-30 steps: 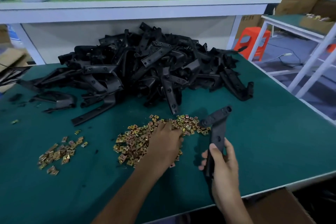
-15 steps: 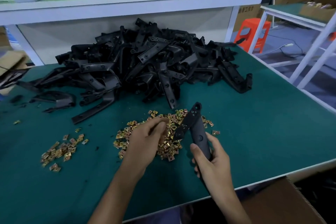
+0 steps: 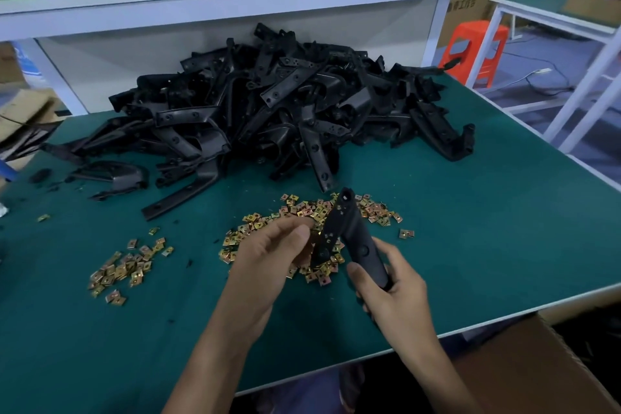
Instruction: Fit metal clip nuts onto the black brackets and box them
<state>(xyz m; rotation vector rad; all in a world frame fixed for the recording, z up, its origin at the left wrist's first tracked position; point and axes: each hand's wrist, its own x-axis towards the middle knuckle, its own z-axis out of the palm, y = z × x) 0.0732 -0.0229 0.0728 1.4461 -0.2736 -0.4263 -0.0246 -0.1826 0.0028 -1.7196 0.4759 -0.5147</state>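
Two bare hands show in the lower middle of the frame, the left hand (image 3: 268, 255) at centre and the right hand (image 3: 393, 282) just right of it. The left forearm (image 3: 215, 356) and right forearm (image 3: 437, 363) are slender and uncovered down to the bottom edge.

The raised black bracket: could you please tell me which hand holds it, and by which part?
The right hand holds the black bracket by its lower end. The left hand pinches at its side; whether it holds anything cannot be told.
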